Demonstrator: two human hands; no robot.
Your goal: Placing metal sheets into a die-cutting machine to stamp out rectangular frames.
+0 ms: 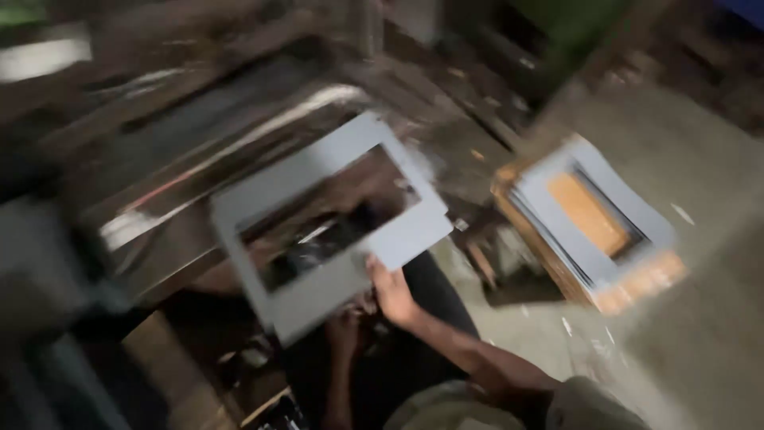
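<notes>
The whole view is smeared by motion blur, so edges and small details are hard to read, and the dark upper left is little more than streaks of metal and wood. One grey rectangular frame (330, 227), with an open window in its middle, is held up tilted near the centre of the view. The right hand (391, 291) pinches the frame's lower right edge, its grip closed on the grey border. The left hand (344, 330) sits just below the frame, mostly hidden behind it and in shadow; whether its grip touches the frame cannot be told. To the right of the frame, well apart from it, lies one stack of similar grey frames (593, 219) on an orange-brown wooden block or board (637, 283); how many frames the stack holds cannot be counted. Through the window of the top frame of the stack an orange surface shows. Below the frame lies the person's dark-clothed lap (414, 350), and a grey concrete floor (700, 350) spreads under and beyond the stack.
</notes>
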